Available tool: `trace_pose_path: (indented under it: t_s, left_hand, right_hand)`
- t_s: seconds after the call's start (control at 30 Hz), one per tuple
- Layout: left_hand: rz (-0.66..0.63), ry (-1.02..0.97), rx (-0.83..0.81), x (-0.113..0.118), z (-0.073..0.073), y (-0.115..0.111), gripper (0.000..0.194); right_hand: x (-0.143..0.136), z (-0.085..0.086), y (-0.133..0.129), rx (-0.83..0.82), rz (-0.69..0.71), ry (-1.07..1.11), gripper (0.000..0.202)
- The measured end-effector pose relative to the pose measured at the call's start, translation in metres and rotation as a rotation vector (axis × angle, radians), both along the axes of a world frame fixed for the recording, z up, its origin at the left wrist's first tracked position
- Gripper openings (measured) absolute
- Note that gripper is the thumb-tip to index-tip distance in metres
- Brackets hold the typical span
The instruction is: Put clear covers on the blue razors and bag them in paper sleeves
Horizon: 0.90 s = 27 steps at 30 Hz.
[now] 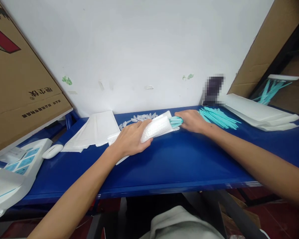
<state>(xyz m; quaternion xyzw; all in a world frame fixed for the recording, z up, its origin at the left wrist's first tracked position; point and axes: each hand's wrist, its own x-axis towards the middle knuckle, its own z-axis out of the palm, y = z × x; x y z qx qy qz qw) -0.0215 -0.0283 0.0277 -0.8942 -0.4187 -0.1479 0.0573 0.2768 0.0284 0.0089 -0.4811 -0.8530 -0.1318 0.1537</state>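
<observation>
My left hand is wrapped round a white bubble-lined bag above the blue table. From the bag's right-hand opening a bundle of turquoise sticks pokes out. My right hand is closed on the outer ends of these sticks; its fingertips are partly hidden. Just right of that hand lies a loose pile of similar turquoise sticks. Small whitish translucent pieces are scattered behind the bag. Flat white bags lie stacked to the left.
More white bags lie at the right, near a clear container of turquoise sticks. A white device and a white mouse-shaped object sit at the left. Behind the table stands a white panel, with cardboard to its left.
</observation>
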Motion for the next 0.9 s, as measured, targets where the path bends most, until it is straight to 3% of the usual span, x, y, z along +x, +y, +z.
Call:
trace_pose_path:
  t_s: [0.1, 0.17, 0.37, 0.47, 0.57, 0.67, 0.9]
  left_hand:
    - [-0.034, 0.004, -0.019, 0.001, 0.0, -0.002, 0.068]
    - [-0.072, -0.034, -0.039, 0.002, 0.0, -0.003, 0.07]
    - [-0.06, -0.321, 0.017, 0.0, -0.001, 0.003, 0.086]
    - [-0.044, -0.507, 0.16, -0.001, 0.0, 0.007, 0.094]
    - [-0.023, -0.674, 0.266, -0.003, 0.003, 0.009, 0.088]
    - [-0.015, -0.788, 0.274, -0.003, 0.004, 0.01, 0.075]
    - [-0.049, -0.893, 0.204, 0.001, -0.003, 0.012, 0.071]
  right_hand:
    - [-0.007, 0.012, -0.001, 0.006, 0.019, -0.196, 0.015]
    - [-0.012, 0.031, 0.001, 0.025, 0.024, -0.324, 0.022]
    - [-0.05, 0.126, -0.005, 0.09, 0.177, -0.51, 0.012]
    - [-0.084, 0.176, -0.025, 0.235, 0.204, -0.646, 0.015]
    - [-0.113, 0.211, -0.045, 0.398, 0.171, -0.786, 0.018]
    - [-0.131, 0.229, -0.054, 0.465, 0.167, -0.89, 0.013]
    - [-0.132, 0.244, -0.041, 0.471, 0.158, -0.884, 0.015]
